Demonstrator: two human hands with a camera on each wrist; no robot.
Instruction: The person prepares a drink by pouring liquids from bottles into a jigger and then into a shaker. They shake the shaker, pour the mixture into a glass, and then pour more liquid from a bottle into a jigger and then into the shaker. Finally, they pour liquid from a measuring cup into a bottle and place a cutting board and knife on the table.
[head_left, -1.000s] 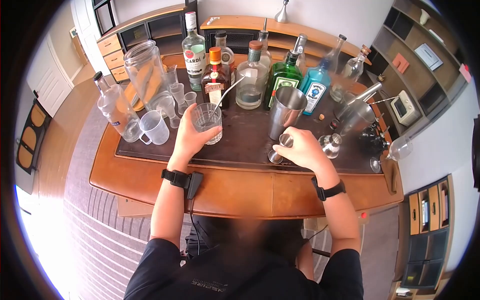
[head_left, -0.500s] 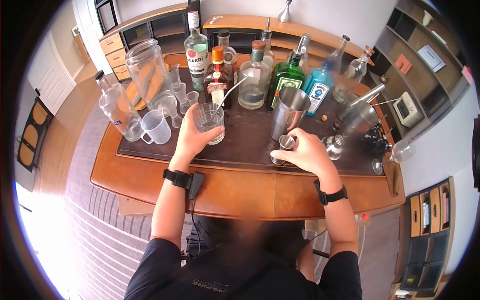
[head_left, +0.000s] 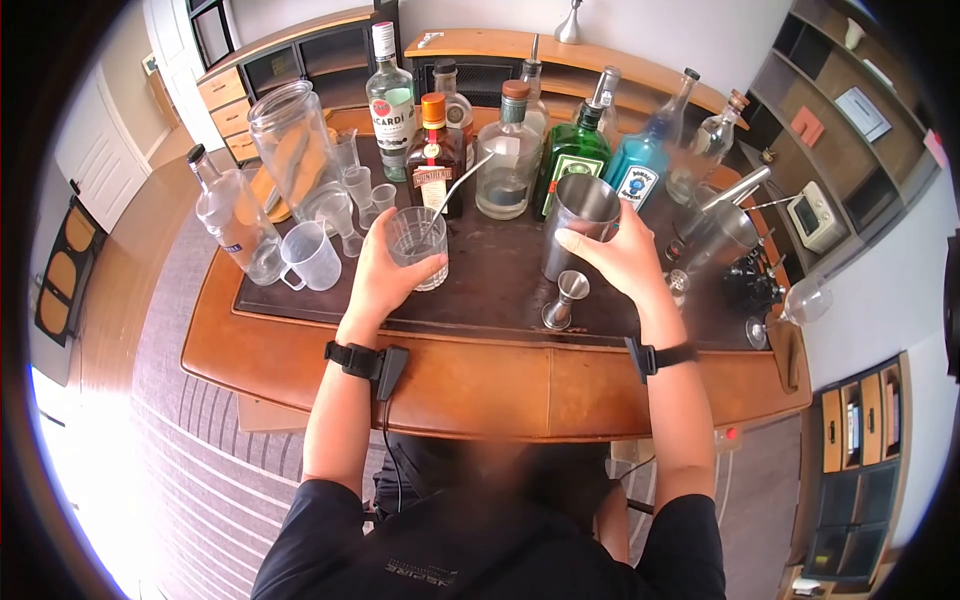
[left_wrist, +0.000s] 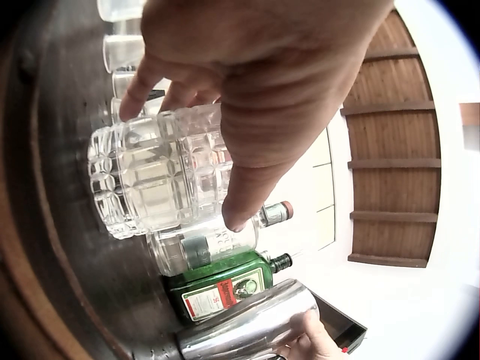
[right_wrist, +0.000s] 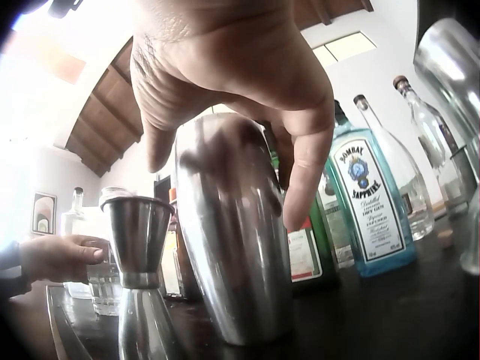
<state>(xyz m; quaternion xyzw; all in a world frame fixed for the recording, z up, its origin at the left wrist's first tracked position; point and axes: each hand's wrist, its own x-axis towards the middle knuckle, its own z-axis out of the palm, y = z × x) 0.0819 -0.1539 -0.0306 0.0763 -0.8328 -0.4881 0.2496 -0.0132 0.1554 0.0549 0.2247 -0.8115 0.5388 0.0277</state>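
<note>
My left hand [head_left: 393, 272] holds a cut-glass tumbler [left_wrist: 161, 169], thumb on one side and fingers on the other. The tumbler stands on the table with clear liquid and a thin metal straw-like stick [head_left: 462, 182] inside. My right hand [head_left: 630, 258] spans the upper part of a steel shaker tin [right_wrist: 232, 232], thumb on its near left side and fingers on its right. The tin stands upright on the dark tabletop. Just in front of it is a steel double jigger [head_left: 566, 298], upright and untouched. Behind the tin are a green bottle [head_left: 572, 170] and a blue gin bottle [right_wrist: 371, 202].
Bottles line the back, among them an orange-capped one [head_left: 433, 175] and a clear rum bottle [head_left: 391, 115]. At left stand a plastic measuring jug [head_left: 310, 258], a large glass jar [head_left: 290, 140] and small glasses. A second tin [head_left: 722, 232] and a stemmed glass [head_left: 805, 300] stand at right.
My right hand has let go of the jigger, leaving it standing, and has moved up and forward to the shaker tin. The left hand has stayed on the tumbler.
</note>
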